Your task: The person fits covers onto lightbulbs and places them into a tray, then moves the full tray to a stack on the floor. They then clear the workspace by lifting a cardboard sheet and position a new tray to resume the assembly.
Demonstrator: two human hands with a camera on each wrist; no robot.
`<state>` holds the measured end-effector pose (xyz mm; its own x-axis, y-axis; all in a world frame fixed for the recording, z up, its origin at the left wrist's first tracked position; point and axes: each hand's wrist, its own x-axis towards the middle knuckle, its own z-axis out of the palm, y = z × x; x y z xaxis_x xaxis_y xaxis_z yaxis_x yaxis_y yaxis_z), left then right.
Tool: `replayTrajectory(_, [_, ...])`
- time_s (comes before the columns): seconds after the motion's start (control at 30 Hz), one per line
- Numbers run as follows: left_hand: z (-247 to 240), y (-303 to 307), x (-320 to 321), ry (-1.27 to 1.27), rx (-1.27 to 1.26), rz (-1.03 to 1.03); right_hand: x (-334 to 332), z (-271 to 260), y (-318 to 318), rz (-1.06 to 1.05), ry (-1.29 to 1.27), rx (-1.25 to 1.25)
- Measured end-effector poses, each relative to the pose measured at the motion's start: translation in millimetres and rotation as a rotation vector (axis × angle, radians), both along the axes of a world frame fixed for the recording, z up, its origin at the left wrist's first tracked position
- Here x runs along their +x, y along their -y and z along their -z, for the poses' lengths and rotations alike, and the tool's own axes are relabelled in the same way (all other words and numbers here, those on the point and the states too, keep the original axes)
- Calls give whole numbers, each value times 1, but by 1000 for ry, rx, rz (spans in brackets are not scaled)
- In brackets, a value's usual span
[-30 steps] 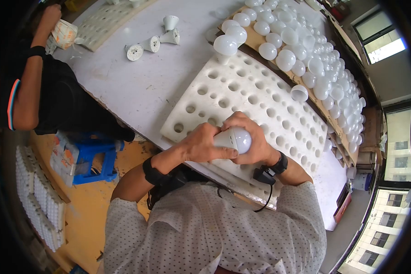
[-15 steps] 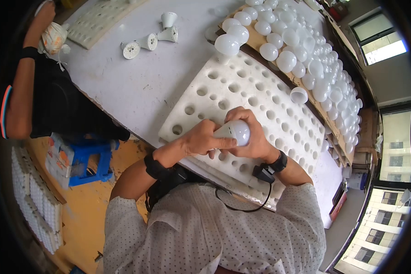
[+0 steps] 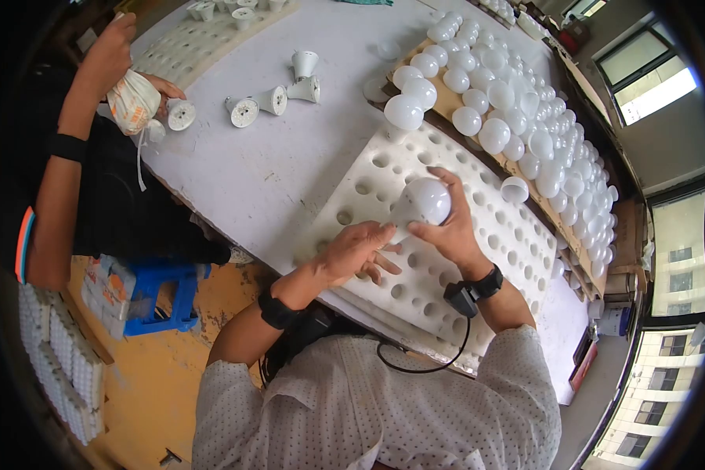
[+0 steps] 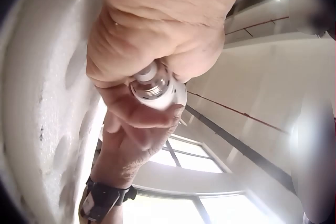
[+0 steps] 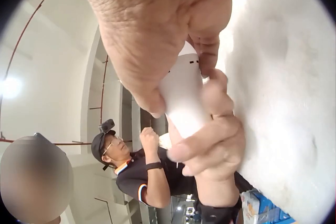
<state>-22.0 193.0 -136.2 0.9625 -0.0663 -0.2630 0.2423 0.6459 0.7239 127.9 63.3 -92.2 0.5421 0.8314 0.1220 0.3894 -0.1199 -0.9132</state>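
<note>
My right hand (image 3: 460,239) grips a white LED light bulb (image 3: 428,200) by its frosted dome, thumb on one side and fingers round the other. The bulb tilts over a white foam tray (image 3: 517,262), dome pointing up and away. At its narrow end is my left hand (image 3: 348,252), thumb tip against the bulb and the other fingers spread below. The left wrist view shows the metal screw cap (image 4: 151,87) close under the left palm. In the right wrist view, the left fingers (image 5: 207,137) curl across the bulb's lower body.
Many frosted domes (image 3: 493,135) crowd a board along the tray's far side. Several bulb bases (image 3: 272,100) lie on the table, with another holed foam tray (image 3: 188,55) behind. At left, another person (image 3: 78,149) holds a white-and-orange bundle (image 3: 131,102) beside a bulb base (image 3: 182,115).
The bulb has been raised and turned more upright. My left fingers have loosened and spread at its narrow end. The other person's hand has come forward, with a bulb base beside it.
</note>
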Motion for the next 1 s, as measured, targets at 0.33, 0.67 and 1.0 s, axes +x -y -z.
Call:
replayTrajectory(0.33, [6,-55,-34,91,765,-589,36,-10,-79,-25,673,105])
replayTrajectory(0.67, [64,-212,-57,-240,1867,-953,16,-11,-71,-255,610,29])
replayTrajectory(1.0, [52,-246,-52,-393,1789,-733,155,-6,-45,266,1242,-650])
